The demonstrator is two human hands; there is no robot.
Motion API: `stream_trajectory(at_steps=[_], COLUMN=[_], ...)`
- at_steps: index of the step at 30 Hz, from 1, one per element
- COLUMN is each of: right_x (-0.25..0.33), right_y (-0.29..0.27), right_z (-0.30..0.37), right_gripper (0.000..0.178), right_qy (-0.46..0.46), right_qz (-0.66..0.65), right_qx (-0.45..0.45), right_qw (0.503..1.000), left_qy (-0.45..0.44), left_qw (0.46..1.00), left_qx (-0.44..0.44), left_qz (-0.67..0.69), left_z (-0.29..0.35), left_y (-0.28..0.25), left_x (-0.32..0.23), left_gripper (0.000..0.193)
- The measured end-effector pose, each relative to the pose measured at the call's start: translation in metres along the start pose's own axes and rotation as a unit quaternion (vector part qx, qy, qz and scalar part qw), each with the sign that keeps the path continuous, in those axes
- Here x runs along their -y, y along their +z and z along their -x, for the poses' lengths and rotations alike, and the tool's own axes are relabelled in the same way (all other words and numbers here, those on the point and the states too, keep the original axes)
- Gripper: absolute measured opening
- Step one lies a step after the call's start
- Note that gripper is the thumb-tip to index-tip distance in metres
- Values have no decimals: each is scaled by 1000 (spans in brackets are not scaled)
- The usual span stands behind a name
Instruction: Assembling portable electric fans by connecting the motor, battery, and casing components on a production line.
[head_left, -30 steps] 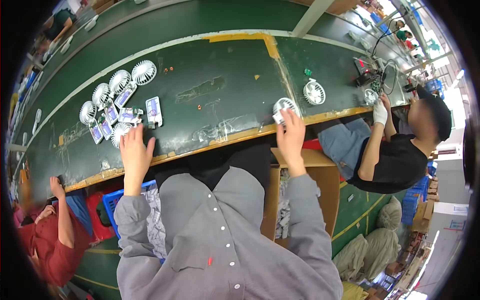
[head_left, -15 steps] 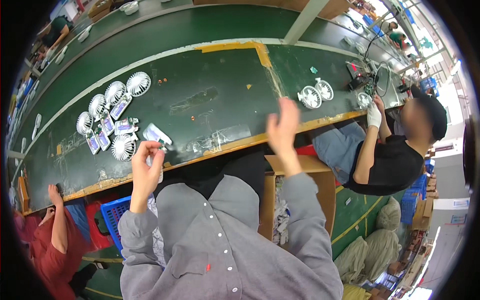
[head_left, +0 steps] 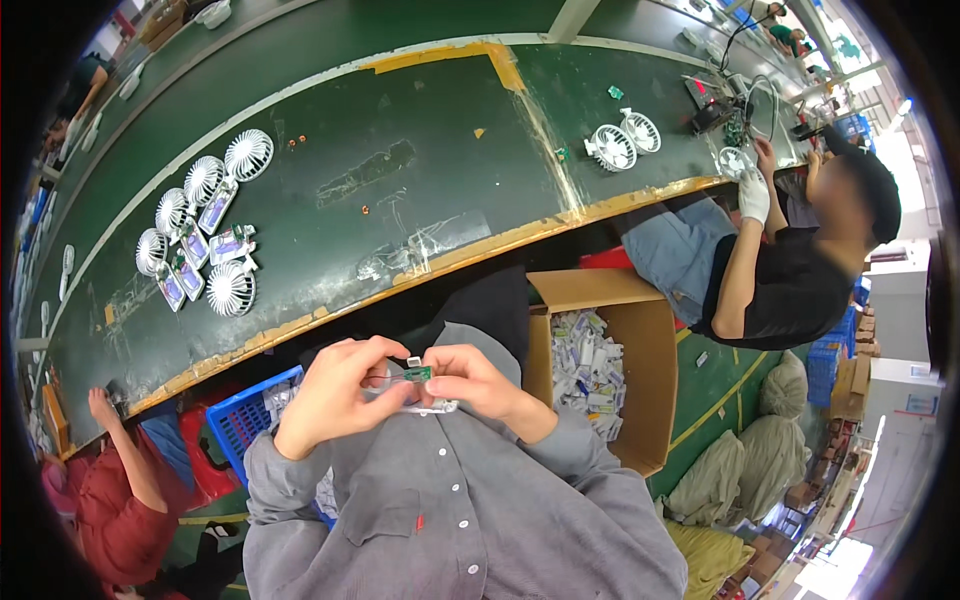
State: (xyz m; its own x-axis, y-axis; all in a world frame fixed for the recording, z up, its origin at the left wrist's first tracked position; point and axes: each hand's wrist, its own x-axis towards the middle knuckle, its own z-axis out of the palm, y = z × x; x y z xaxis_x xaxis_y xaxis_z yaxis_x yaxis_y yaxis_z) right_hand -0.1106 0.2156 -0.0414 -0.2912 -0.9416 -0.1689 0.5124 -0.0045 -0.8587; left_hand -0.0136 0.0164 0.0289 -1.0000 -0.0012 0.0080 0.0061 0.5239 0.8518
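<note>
Close in front of my shirt, on the near side of the bench edge, both my hands meet over a small assembly. Thumb and fingers of my right hand (head_left: 478,382) pinch a small green circuit board (head_left: 418,374) with thin wires. Beneath it shows a white plastic casing (head_left: 440,406), mostly covered by my fingers. My left hand (head_left: 345,392) is closed around the casing's other side, its exact grip partly hidden. On the bench to the left lie several white round fan heads (head_left: 231,289) and open white handle casings (head_left: 216,206) with purple parts inside.
An open cardboard box (head_left: 640,380) of small white packets stands at my right; a blue basket (head_left: 240,425) is at my left. Two fan heads (head_left: 611,147) lie farther right, near a co-worker's gloved hand (head_left: 753,196) and wired equipment (head_left: 735,115). Another person's hand (head_left: 103,408) rests at the left bench edge.
My left hand has brought the white casing from above the bench edge toward my body. My right hand, earlier apart and blurred, has come in from the right and now grips the board.
</note>
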Motion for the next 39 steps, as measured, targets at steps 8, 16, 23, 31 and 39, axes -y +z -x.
stream_trajectory(at_steps=[8, 16, 23, 31, 39], right_x=[2, 14, 5, 18, -117], right_y=[4, 8, 3, -22, -199], right_z=[11, 7, 15, 98, 248], right_gripper=[12, 13, 15, 26, 54], right_qy=[36, 59, 66, -40, 382], right_qz=[-88, 1, -192, -4, 647], right_qx=[-31, -45, 15, -282, -399], right_qw=[995, 997, 979, 958, 526], left_qy=[200, 190, 156, 57, 13], left_qw=[972, 959, 969, 951, 865], left_qx=[-95, -179, -187, -301, -268], left_qz=[-84, -113, 44, 41, 425], left_z=[-1, 7, 11, 6, 6], left_y=[44, 54, 58, 17, 11], left_x=[8, 13, 6, 34, 47], left_gripper=[42, 35, 26, 18, 17])
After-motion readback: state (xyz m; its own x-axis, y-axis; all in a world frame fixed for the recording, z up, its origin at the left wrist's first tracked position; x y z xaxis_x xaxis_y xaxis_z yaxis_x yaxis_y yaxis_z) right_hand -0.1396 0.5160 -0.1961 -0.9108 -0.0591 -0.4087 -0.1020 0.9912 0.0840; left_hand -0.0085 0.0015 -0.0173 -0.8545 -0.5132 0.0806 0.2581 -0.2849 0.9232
